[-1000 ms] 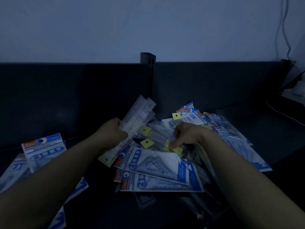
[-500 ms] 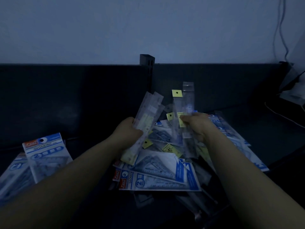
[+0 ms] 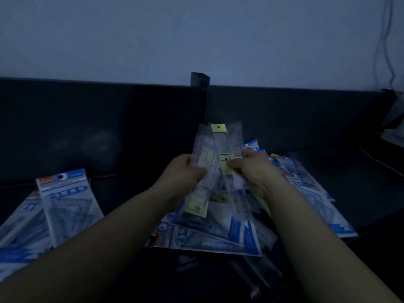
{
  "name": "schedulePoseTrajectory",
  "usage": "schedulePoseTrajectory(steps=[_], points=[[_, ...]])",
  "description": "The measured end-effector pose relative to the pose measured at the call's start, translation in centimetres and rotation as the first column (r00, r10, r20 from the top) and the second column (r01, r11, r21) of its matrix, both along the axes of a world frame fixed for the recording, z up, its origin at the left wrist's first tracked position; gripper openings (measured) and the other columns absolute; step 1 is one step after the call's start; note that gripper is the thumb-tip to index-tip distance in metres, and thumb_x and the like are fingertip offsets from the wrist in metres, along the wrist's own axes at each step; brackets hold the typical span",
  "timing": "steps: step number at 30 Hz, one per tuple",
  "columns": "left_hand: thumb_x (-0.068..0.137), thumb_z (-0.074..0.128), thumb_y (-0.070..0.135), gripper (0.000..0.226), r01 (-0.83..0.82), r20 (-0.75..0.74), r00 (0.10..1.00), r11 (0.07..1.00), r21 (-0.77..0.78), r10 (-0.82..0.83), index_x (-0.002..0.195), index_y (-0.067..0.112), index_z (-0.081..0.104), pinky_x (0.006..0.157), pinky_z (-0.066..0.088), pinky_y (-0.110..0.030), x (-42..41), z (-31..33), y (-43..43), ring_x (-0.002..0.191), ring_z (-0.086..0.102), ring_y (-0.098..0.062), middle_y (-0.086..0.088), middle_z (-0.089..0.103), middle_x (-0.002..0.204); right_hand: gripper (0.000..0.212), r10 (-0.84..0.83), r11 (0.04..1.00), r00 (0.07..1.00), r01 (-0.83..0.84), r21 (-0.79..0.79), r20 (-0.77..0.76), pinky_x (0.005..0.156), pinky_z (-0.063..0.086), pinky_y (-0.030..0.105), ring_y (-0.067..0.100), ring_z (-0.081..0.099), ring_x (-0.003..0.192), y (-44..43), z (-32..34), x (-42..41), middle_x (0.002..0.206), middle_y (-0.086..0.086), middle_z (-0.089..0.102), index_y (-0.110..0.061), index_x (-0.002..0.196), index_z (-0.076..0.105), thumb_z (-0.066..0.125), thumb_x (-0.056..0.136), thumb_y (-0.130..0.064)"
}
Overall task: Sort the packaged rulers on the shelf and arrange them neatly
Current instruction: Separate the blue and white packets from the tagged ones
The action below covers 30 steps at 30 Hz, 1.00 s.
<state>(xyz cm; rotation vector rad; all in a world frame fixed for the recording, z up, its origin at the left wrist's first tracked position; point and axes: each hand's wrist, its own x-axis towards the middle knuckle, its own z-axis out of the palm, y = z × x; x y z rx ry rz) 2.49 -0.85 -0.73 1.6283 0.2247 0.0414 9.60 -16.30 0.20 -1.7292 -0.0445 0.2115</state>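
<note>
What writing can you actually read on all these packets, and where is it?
"2": circled, on the front blue package.
"2": circled, on the left blue package.
Unreadable, blurred: both packages' red brand patches; yellow label on the held clear ruler packets.

left hand bare, right hand bare; both forearms bare down to frame edge.

The clear ruler packs are blurry. The blue packs at 8 o'clock run off the left edge. The right arm hides part of the pile at 5 o'clock.
</note>
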Motion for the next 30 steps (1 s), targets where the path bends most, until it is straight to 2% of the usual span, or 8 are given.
schedulePoseTrajectory(steps=[1,4,8,10,13,20,26,30], points=[[0.092,0.057,0.008,0.017,-0.020,0.002,1.000,1.000,-0.014,0.020,0.109,0.008,0.060,0.086,0.055,-0.052,-0.6,0.1,0.4,0.096,0.067,-0.034,-0.017,0.068,0.105,0.011,0.013,1.000,1.000,-0.013,-0.013,0.010,0.079,0.057,0.049,0.033,0.066,0.077,0.6,0.0,-0.3,0.086,0.020,0.068,-0.006,0.083,0.063,0.060,0.083,0.005],[0.091,0.059,0.007,0.020,-0.071,0.020,0.997,0.997,-0.020,0.072,0.111,0.007,0.058,0.085,0.056,-0.050,-2.6,0.3,1.9,0.096,0.067,-0.033,-0.017,0.068,0.106,0.015,0.064,0.998,0.997,-0.063,-0.025,0.038,0.059,0.057,0.037,0.025,0.062,0.061,2.9,0.2,-1.6,0.074,0.014,0.066,-0.011,0.078,0.061,0.060,0.085,0.003],[0.091,0.060,0.008,0.022,-0.153,0.040,0.987,0.988,0.003,0.152,0.113,0.007,0.057,0.082,0.057,-0.043,-5.2,0.3,4.6,0.093,0.067,-0.026,-0.012,0.067,0.105,0.011,0.151,0.986,0.983,-0.142,-0.087,0.108,0.061,0.057,0.040,0.027,0.062,0.067,6.2,0.6,-4.2,0.078,0.014,0.064,-0.009,0.079,0.060,0.060,0.088,-0.002],[0.091,0.061,0.009,0.021,-0.197,0.049,0.980,0.980,0.028,0.195,0.111,0.008,0.058,0.081,0.057,-0.042,-6.8,0.2,6.2,0.091,0.067,-0.025,-0.011,0.067,0.103,0.005,0.191,0.978,0.976,-0.180,-0.106,0.107,0.052,0.051,0.030,0.023,0.060,0.064,7.8,0.7,-5.5,0.078,0.011,0.062,-0.007,0.086,0.061,0.060,0.090,-0.004],[0.091,0.061,0.010,0.022,-0.262,0.038,0.965,0.964,0.039,0.261,0.112,0.009,0.058,0.077,0.057,-0.042,-9.5,0.3,8.7,0.091,0.067,-0.027,-0.009,0.068,0.102,0.009,0.248,0.964,0.966,-0.239,-0.115,0.074,0.056,0.049,0.030,0.023,0.059,0.066,10.8,1.2,-7.5,0.082,0.012,0.062,-0.003,0.099,0.061,0.059,0.091,-0.005],[0.090,0.062,0.009,0.022,-0.381,0.024,0.924,0.924,0.029,0.381,0.112,0.009,0.059,0.082,0.057,-0.049,-18.8,1.0,16.6,0.091,0.069,-0.031,-0.012,0.070,0.101,0.014,0.354,0.932,0.933,-0.345,-0.116,0.067,0.063,0.055,0.036,0.026,0.060,0.068,20.3,1.0,-14.4,0.084,0.018,0.062,0.006,0.095,0.063,0.054,0.089,-0.002],[0.090,0.060,0.005,0.020,-0.510,0.029,0.860,0.860,0.012,0.509,0.110,0.007,0.059,0.065,0.057,-0.032,-28.7,1.3,24.0,0.078,0.067,-0.021,-0.012,0.070,0.101,0.018,0.468,0.882,0.881,-0.459,-0.108,0.075,0.078,0.057,0.048,0.036,0.065,0.083,29.7,1.0,-22.5,0.099,0.028,0.065,0.008,0.097,0.062,0.052,0.088,-0.004],[0.090,0.061,0.005,0.017,-0.591,0.026,0.807,0.806,0.031,0.590,0.107,0.009,0.061,0.062,0.058,-0.029,-35.2,1.3,28.8,0.077,0.069,-0.021,-0.010,0.071,0.097,0.019,0.554,0.830,0.828,-0.543,-0.127,0.086,0.065,0.054,0.036,0.029,0.061,0.078,35.8,0.7,-28.2,0.101,0.028,0.063,0.009,0.103,0.059,0.052,0.089,-0.002]])
